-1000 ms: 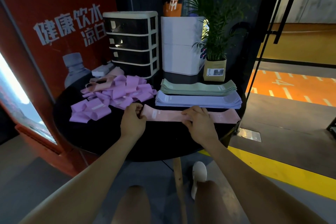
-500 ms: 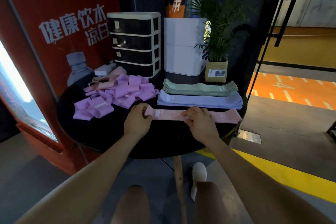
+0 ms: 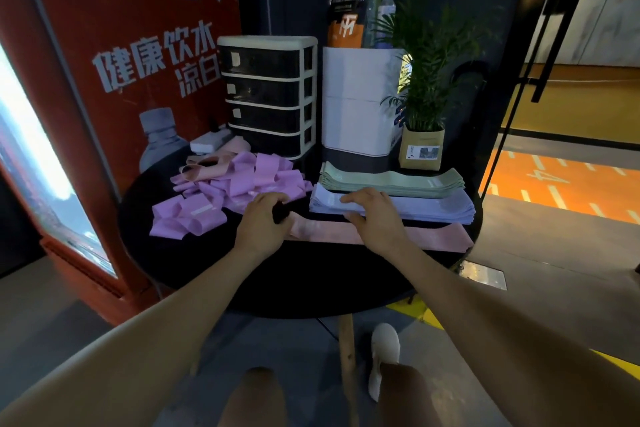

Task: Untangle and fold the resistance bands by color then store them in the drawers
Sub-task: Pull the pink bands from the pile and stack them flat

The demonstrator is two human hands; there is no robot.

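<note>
Your left hand (image 3: 265, 224) hangs over the left end of the pink band (image 3: 381, 234), fingers loosely curled; whether it grips anything you cannot tell, as the curl hides what lies under it. Your right hand (image 3: 375, 218) lies over the middle of that band, fingers fairly straight, their tips reaching onto the near edge of the blue stack (image 3: 433, 208). The pink band lies flat along the table (image 3: 207, 270) edge, running from your left hand out past your right. Beyond the blue stack sits the green stack (image 3: 398, 178). Just beyond and left of your left hand is the purple heap (image 3: 221, 194), tangled. The drawers (image 3: 268, 97) stand behind the heap, all closed.
</note>
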